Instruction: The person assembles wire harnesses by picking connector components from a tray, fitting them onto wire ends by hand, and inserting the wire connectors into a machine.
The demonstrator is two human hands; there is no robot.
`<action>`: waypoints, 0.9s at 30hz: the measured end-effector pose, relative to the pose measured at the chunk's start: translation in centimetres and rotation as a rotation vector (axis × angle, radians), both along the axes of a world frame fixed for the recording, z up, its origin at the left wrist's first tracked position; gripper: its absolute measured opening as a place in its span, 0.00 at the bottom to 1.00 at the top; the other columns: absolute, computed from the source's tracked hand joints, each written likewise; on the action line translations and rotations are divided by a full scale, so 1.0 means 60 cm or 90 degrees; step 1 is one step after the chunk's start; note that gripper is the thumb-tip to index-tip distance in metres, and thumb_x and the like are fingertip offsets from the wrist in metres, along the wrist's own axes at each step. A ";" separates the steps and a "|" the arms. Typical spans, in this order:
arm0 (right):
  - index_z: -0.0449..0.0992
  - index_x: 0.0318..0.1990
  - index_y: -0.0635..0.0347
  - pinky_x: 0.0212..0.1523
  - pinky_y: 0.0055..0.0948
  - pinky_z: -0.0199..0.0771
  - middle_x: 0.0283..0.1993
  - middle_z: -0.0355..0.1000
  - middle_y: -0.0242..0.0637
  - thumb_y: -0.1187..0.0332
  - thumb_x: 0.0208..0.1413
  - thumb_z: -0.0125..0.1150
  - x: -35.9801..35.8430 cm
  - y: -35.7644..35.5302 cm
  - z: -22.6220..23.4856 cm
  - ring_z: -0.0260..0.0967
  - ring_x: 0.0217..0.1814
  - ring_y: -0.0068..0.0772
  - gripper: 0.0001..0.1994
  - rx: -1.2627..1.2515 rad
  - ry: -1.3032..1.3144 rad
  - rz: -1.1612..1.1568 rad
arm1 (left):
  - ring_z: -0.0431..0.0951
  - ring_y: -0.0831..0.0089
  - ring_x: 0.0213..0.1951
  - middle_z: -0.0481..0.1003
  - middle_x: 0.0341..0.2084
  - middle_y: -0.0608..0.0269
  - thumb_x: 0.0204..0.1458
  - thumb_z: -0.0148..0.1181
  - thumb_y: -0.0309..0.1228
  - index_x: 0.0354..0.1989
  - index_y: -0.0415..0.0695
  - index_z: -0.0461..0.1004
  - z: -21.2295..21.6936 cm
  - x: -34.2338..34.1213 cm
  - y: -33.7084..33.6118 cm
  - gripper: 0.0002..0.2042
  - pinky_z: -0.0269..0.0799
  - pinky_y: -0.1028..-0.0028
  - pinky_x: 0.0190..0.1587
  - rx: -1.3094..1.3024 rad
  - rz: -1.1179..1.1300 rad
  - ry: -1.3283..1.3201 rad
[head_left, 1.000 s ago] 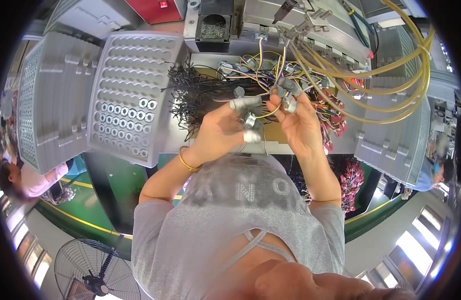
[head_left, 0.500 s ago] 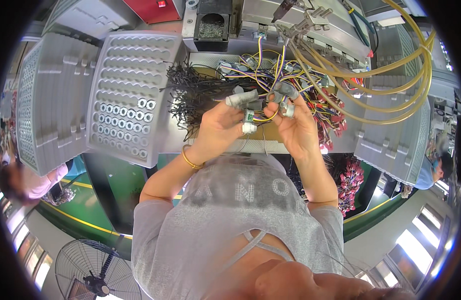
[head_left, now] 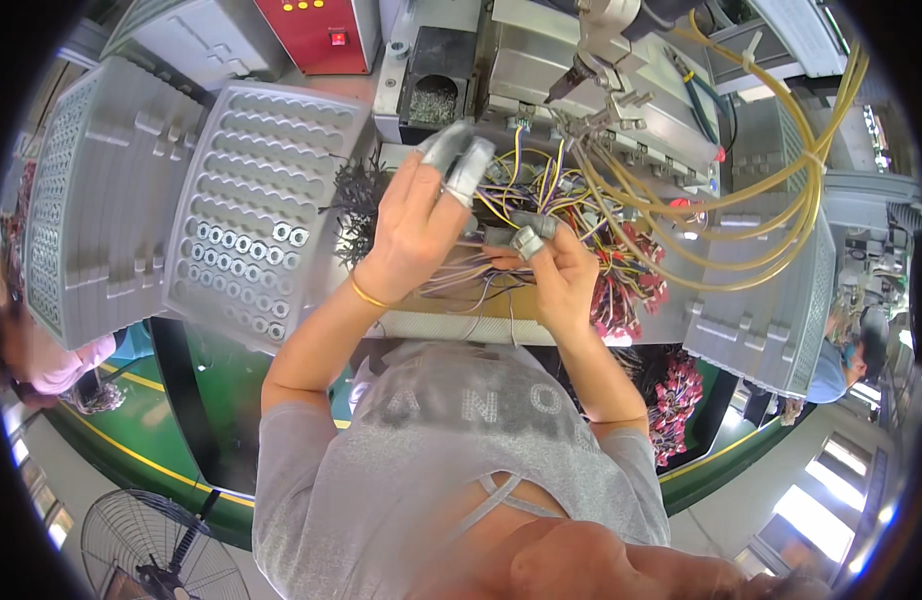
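My left hand (head_left: 416,225) is raised over the left part of the wire pile, with grey finger covers on two outstretched fingers. Those fingertips are slightly blurred, and I see nothing held in them. To its right, my right hand (head_left: 563,278) has its covered thumb and fingers pinched together, close to yellow and dark wires (head_left: 496,205). Whatever lies in that pinch is hidden by the fingers. Black wire ends (head_left: 359,205) spread out at the left of the pile, and red connectors (head_left: 636,290) hang at its right.
On the left stands a grey tray (head_left: 206,185) with rows of metal rings, beside stacked trays (head_left: 101,200). A black box with a round opening (head_left: 436,95), a red device (head_left: 326,40) and a metal fixture (head_left: 541,75) line the back. Yellowish hoses (head_left: 811,200) loop at right.
My left hand has moved up and away from my right, its fingers stretching out. The small white connector with a green part no longer shows. My right hand has shifted slightly left and down.
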State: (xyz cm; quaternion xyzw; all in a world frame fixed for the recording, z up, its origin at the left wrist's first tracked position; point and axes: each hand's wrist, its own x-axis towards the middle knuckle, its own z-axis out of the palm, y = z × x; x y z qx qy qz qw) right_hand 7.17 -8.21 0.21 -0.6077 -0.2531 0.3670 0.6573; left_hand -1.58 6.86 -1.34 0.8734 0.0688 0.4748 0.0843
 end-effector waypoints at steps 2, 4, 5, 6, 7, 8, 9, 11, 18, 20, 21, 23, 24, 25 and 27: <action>0.66 0.40 0.73 0.30 0.26 0.76 0.33 0.70 0.44 0.72 0.56 0.45 0.002 0.015 0.006 0.73 0.33 0.40 0.11 -0.008 -0.012 -0.009 | 0.68 0.54 0.37 0.68 0.39 0.46 0.32 0.54 0.23 0.41 0.34 0.70 0.017 0.019 0.010 0.21 0.65 0.63 0.39 -0.008 0.007 -0.024; 0.66 0.39 0.72 0.30 0.26 0.75 0.31 0.70 0.43 0.72 0.56 0.45 0.008 0.029 0.005 0.73 0.32 0.40 0.09 0.007 -0.001 -0.051 | 0.65 0.57 0.36 0.68 0.35 0.51 0.32 0.54 0.23 0.42 0.39 0.71 0.025 0.040 0.018 0.21 0.59 0.63 0.42 -0.016 0.077 -0.043; 0.66 0.38 0.71 0.28 0.27 0.76 0.31 0.70 0.42 0.73 0.55 0.45 0.012 0.033 0.000 0.73 0.31 0.41 0.09 0.019 0.023 -0.067 | 0.62 0.59 0.34 0.67 0.30 0.54 0.31 0.54 0.23 0.39 0.41 0.73 0.024 0.051 0.023 0.20 0.54 0.62 0.43 -0.064 0.060 -0.042; 0.66 0.38 0.71 0.28 0.27 0.76 0.31 0.70 0.42 0.73 0.55 0.45 0.015 0.038 -0.002 0.73 0.31 0.41 0.09 0.019 0.019 -0.066 | 0.62 0.59 0.34 0.67 0.30 0.54 0.31 0.54 0.23 0.39 0.41 0.73 0.019 0.056 0.028 0.20 0.54 0.62 0.43 -0.064 0.060 -0.047; 0.66 0.38 0.71 0.28 0.27 0.76 0.30 0.69 0.42 0.73 0.55 0.45 0.017 0.041 -0.003 0.73 0.30 0.42 0.08 0.028 0.029 -0.079 | 0.62 0.59 0.33 0.66 0.29 0.55 0.31 0.54 0.23 0.37 0.40 0.73 0.010 0.059 0.033 0.18 0.54 0.61 0.43 -0.072 0.055 -0.011; 0.66 0.38 0.71 0.27 0.28 0.76 0.30 0.69 0.42 0.73 0.55 0.45 0.021 0.046 -0.004 0.73 0.30 0.42 0.08 0.037 0.039 -0.090 | 0.62 0.59 0.32 0.66 0.29 0.55 0.32 0.55 0.23 0.35 0.40 0.74 0.007 0.064 0.038 0.16 0.54 0.61 0.42 -0.079 0.051 0.025; 0.66 0.38 0.72 0.27 0.28 0.76 0.31 0.69 0.42 0.74 0.55 0.45 0.024 0.048 -0.006 0.73 0.30 0.43 0.08 0.047 0.058 -0.093 | 0.62 0.60 0.31 0.65 0.25 0.59 0.31 0.54 0.23 0.31 0.39 0.74 0.008 0.072 0.040 0.13 0.55 0.61 0.41 -0.068 0.051 0.001; 0.66 0.38 0.72 0.27 0.29 0.76 0.31 0.69 0.43 0.75 0.55 0.45 0.029 0.050 -0.012 0.73 0.30 0.44 0.08 0.060 0.056 -0.098 | 0.62 0.61 0.30 0.65 0.24 0.60 0.31 0.54 0.23 0.31 0.39 0.74 0.013 0.085 0.042 0.13 0.55 0.62 0.40 -0.076 0.039 -0.026; 0.64 0.39 0.73 0.28 0.32 0.76 0.32 0.69 0.46 0.75 0.55 0.44 0.036 0.046 -0.021 0.72 0.29 0.47 0.09 0.100 0.064 -0.102 | 0.62 0.66 0.27 0.64 0.17 0.64 0.33 0.54 0.21 0.39 0.35 0.71 0.016 0.108 0.044 0.19 0.55 0.64 0.38 -0.110 0.018 -0.051; 0.64 0.39 0.73 0.28 0.32 0.76 0.31 0.69 0.46 0.74 0.56 0.43 0.037 0.048 -0.016 0.72 0.29 0.47 0.09 0.090 0.050 -0.095 | 0.62 0.66 0.26 0.64 0.16 0.64 0.32 0.55 0.20 0.39 0.35 0.71 0.020 0.110 0.044 0.19 0.55 0.64 0.38 -0.134 0.010 -0.056; 0.64 0.39 0.73 0.28 0.32 0.76 0.31 0.69 0.46 0.74 0.56 0.43 0.038 0.049 -0.015 0.72 0.29 0.47 0.09 0.089 0.050 -0.095 | 0.62 0.66 0.26 0.64 0.16 0.64 0.32 0.55 0.20 0.39 0.35 0.71 0.022 0.111 0.044 0.19 0.55 0.64 0.38 -0.135 0.010 -0.056; 0.63 0.40 0.72 0.28 0.32 0.76 0.31 0.69 0.46 0.73 0.56 0.43 0.039 0.049 -0.012 0.72 0.29 0.47 0.09 0.069 0.053 -0.101 | 0.62 0.66 0.25 0.64 0.16 0.64 0.31 0.55 0.20 0.39 0.35 0.71 0.024 0.112 0.044 0.20 0.55 0.64 0.38 -0.139 0.013 -0.053; 0.63 0.40 0.72 0.28 0.32 0.76 0.31 0.69 0.46 0.73 0.56 0.43 0.039 0.050 -0.010 0.72 0.29 0.47 0.09 0.069 0.053 -0.100 | 0.62 0.66 0.25 0.64 0.16 0.64 0.31 0.55 0.20 0.39 0.35 0.71 0.024 0.112 0.044 0.20 0.55 0.64 0.38 -0.139 0.014 -0.054; 0.64 0.39 0.72 0.28 0.32 0.75 0.31 0.69 0.46 0.73 0.56 0.43 0.039 0.050 -0.009 0.72 0.28 0.47 0.09 0.061 0.052 -0.104 | 0.62 0.66 0.25 0.63 0.15 0.64 0.30 0.56 0.20 0.38 0.35 0.71 0.024 0.113 0.044 0.19 0.55 0.64 0.38 -0.141 0.012 -0.056; 0.64 0.39 0.72 0.28 0.32 0.75 0.31 0.69 0.46 0.73 0.56 0.43 0.040 0.050 -0.008 0.72 0.28 0.47 0.09 0.052 0.049 -0.109 | 0.62 0.66 0.25 0.63 0.15 0.64 0.30 0.56 0.20 0.37 0.34 0.71 0.025 0.114 0.044 0.19 0.55 0.64 0.37 -0.142 0.008 -0.060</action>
